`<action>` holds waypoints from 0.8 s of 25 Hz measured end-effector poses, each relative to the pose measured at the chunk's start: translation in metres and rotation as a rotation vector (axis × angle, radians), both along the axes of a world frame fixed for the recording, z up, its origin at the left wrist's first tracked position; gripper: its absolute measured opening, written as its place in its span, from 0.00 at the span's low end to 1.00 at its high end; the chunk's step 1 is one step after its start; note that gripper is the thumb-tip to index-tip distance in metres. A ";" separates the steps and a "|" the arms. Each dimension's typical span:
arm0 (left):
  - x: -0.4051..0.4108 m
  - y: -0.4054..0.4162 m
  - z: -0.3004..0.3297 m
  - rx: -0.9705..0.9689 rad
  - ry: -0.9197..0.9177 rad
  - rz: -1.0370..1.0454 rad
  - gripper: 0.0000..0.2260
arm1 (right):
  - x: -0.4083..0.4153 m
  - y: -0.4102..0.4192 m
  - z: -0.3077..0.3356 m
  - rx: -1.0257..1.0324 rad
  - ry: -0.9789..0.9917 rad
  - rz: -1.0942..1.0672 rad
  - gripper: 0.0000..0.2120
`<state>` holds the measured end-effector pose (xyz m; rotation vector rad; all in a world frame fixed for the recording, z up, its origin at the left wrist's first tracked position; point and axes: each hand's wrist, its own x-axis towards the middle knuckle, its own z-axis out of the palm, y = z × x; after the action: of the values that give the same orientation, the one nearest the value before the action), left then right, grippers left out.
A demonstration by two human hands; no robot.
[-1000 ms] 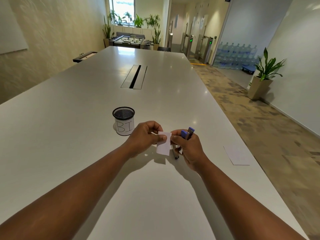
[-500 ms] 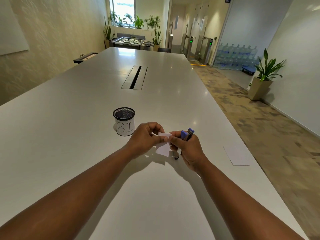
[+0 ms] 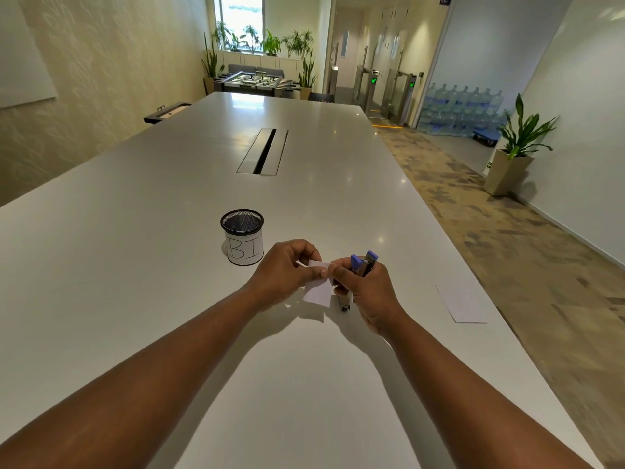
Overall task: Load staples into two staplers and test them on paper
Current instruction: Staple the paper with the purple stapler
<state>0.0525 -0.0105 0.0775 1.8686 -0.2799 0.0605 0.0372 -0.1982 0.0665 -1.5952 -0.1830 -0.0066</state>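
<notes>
My left hand (image 3: 287, 272) pinches a small folded white paper slip (image 3: 318, 288) by its upper edge, above the white table (image 3: 169, 231). My right hand (image 3: 368, 292) is closed around a small blue and black stapler (image 3: 363, 264), whose blue ends stick up past my fingers. The thumb and forefinger of my right hand meet the paper's right edge. A small dark metal part (image 3: 345, 304) shows below my right hand, near the table top. A second stapler is not visible.
A black mesh cup (image 3: 242, 241) with a white label marked "BI" stands just left of my left hand. A white paper sheet (image 3: 461, 304) lies near the table's right edge. A cable slot (image 3: 263, 151) runs along the table's middle, farther away.
My two hands have drawn closer together, so my right fingers now meet the paper's edge. The paper has tilted slightly. The cup and the loose sheet have not moved.
</notes>
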 end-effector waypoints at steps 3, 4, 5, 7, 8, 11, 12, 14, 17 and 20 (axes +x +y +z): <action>-0.001 -0.001 -0.001 -0.035 0.000 0.000 0.10 | 0.000 0.001 0.000 -0.014 -0.015 -0.017 0.06; 0.000 -0.001 -0.001 -0.067 0.023 0.007 0.12 | 0.000 0.001 0.000 -0.012 -0.020 -0.026 0.07; 0.000 -0.001 -0.002 -0.104 0.059 0.010 0.15 | 0.000 0.002 0.000 -0.006 -0.025 -0.034 0.07; 0.001 -0.001 -0.003 -0.217 0.178 -0.009 0.14 | 0.000 0.004 0.001 0.019 -0.034 -0.047 0.06; 0.001 -0.001 -0.002 -0.291 0.256 -0.021 0.10 | -0.001 0.004 0.001 0.034 -0.038 -0.052 0.06; -0.001 -0.004 -0.003 -0.424 0.407 -0.021 0.04 | -0.003 0.005 0.001 0.065 -0.046 -0.061 0.05; -0.001 -0.005 -0.003 -0.440 0.424 0.006 0.06 | -0.003 0.005 0.001 0.073 -0.047 -0.063 0.05; -0.001 -0.008 -0.003 -0.462 0.420 0.090 0.05 | -0.003 0.006 0.002 0.076 -0.048 -0.062 0.04; -0.003 -0.013 -0.004 -0.354 0.266 0.159 0.08 | -0.004 0.009 0.002 0.060 -0.056 -0.062 0.05; -0.007 -0.016 -0.007 -0.092 0.053 0.213 0.15 | -0.005 0.011 0.003 0.088 -0.039 -0.094 0.05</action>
<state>0.0451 -0.0268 0.0705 1.7998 -0.0401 0.1659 0.0320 -0.1876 0.0693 -1.5151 -0.1357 -0.1172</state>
